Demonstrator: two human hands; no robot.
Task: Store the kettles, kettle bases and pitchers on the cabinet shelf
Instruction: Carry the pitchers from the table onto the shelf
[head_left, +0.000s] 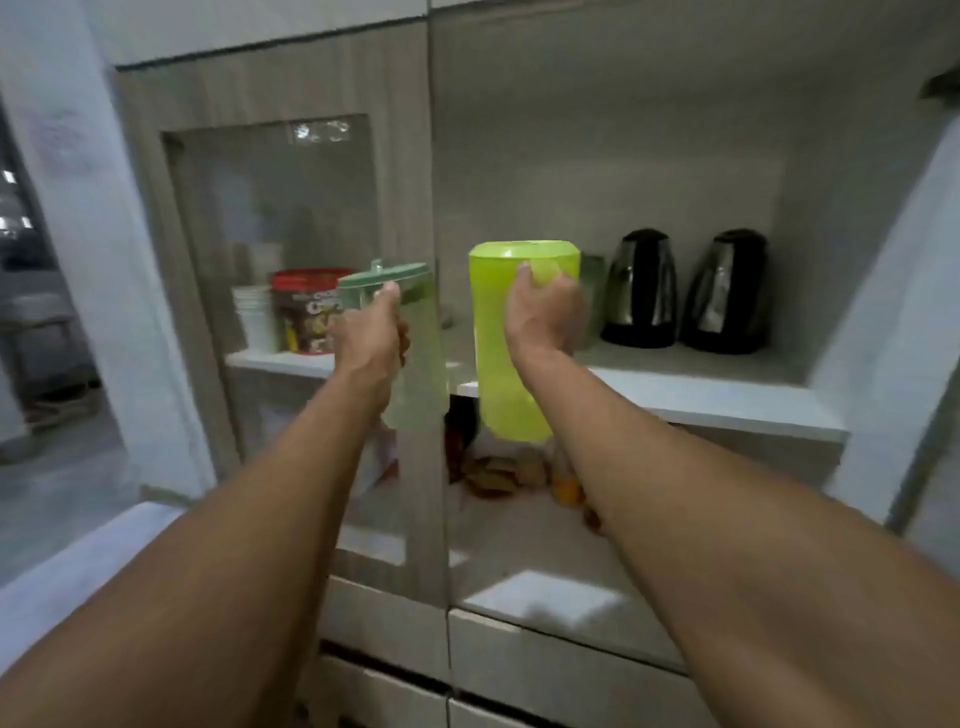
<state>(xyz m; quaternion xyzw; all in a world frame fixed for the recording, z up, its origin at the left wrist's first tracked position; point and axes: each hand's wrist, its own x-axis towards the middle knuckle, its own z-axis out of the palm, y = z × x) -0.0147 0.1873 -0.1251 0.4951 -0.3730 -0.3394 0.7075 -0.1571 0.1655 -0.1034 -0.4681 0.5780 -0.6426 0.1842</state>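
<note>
A tall cabinet (291, 93) in pale grey wood-grain fills the view from ten to three o'clock, with a glass-paned door (270, 218) at ten and drawer fronts (519, 670) at six. A white wall (78, 182) rises at nine o'clock; a dim grey floor (62, 483) lies at eight. Light glints off a glossy ledge (545, 592) at six.
</note>
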